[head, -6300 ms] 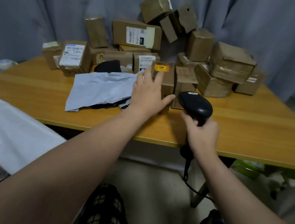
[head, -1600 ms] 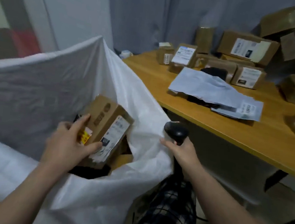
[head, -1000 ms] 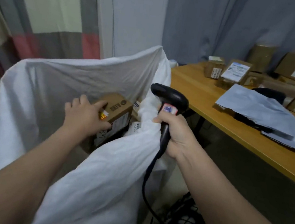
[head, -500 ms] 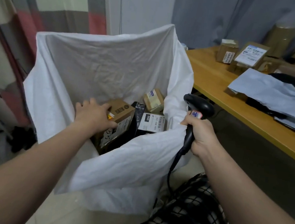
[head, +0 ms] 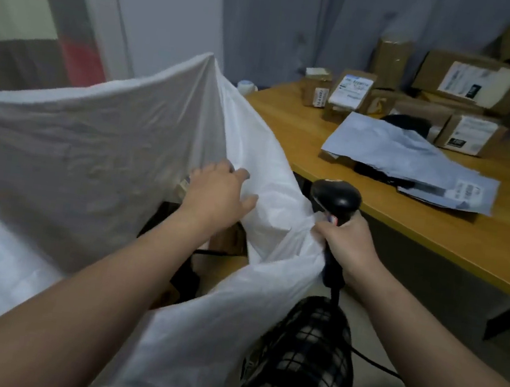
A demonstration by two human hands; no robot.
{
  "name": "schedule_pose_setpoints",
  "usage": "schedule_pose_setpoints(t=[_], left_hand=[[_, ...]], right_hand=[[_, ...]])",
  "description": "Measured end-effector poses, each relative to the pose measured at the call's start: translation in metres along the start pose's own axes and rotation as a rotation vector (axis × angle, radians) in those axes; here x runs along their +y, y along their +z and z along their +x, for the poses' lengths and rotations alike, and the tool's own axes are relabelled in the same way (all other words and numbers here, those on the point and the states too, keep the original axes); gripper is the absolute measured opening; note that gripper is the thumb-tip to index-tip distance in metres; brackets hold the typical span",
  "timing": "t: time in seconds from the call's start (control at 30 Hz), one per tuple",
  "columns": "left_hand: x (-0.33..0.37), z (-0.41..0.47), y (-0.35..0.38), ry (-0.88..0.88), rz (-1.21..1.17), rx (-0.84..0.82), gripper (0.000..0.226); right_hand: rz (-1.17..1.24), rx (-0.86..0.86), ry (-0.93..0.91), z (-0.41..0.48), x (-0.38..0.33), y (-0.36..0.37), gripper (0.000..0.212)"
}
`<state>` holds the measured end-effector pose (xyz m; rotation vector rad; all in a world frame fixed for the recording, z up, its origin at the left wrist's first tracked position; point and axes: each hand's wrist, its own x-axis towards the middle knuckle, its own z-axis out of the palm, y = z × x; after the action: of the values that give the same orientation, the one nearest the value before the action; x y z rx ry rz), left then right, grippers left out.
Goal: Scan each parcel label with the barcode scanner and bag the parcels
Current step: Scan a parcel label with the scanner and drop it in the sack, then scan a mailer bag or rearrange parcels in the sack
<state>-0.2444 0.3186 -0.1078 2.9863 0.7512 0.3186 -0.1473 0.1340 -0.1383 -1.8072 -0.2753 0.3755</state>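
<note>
A large white bag [head: 98, 154] stands open on the floor at the left. My left hand [head: 218, 193] hovers over its mouth, fingers apart, holding nothing. Below it a brown parcel [head: 230, 238] shows inside the bag, mostly hidden by my arm. My right hand [head: 348, 248] grips the black barcode scanner [head: 336, 200] by its handle and pinches the bag's near rim with it. On the wooden table [head: 435, 234] lie a grey mailer bag [head: 412, 161] with a label and several brown cardboard parcels [head: 471, 136].
A black cable [head: 371, 362] runs from the scanner down to the floor. My checked-trousered knee [head: 300, 359] is at the bottom centre. A grey curtain [head: 300, 22] hangs behind the table, and a small white roll [head: 247, 87] sits at the table's left corner.
My left hand has let go of the brown parcel in the bag and risen above the bag's mouth. The view has swung right toward the table. The right hand still holds scanner and rim.
</note>
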Motion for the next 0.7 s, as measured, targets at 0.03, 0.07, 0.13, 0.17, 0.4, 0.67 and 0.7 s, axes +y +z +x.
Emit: schedule_pose_setpoints(t=[0.03, 0.07, 0.13, 0.17, 0.4, 0.67, 0.7], left_hand=[[0.018, 0.010, 0.000, 0.048, -0.011, 0.005, 0.053], [0.036, 0.020, 0.001, 0.095, -0.019, 0.011, 0.052], [0.070, 0.037, 0.004, 0.187, -0.036, 0.028, 0.051], [0.085, 0.044, 0.005, 0.230, -0.048, 0.033, 0.051], [0.167, 0.092, 0.024, 0.437, -0.052, 0.037, 0.053], [0.220, 0.151, 0.064, 0.522, -0.009, 0.060, 0.070], [0.224, 0.156, 0.070, 0.529, 0.011, 0.046, 0.073]], right_hand=[[-0.018, 0.031, -0.001, 0.004, 0.004, -0.013, 0.017], [-0.024, 0.062, 0.002, 0.007, 0.008, -0.027, 0.016], [0.003, 0.133, 0.021, 0.014, 0.011, -0.056, 0.017], [0.016, 0.167, 0.027, 0.018, 0.012, -0.070, 0.019], [0.016, 0.385, -0.020, 0.049, 0.015, -0.145, 0.021], [0.182, 0.406, -0.002, 0.058, 0.018, -0.164, 0.004], [0.195, 0.418, -0.002, 0.059, 0.020, -0.163, 0.006]])
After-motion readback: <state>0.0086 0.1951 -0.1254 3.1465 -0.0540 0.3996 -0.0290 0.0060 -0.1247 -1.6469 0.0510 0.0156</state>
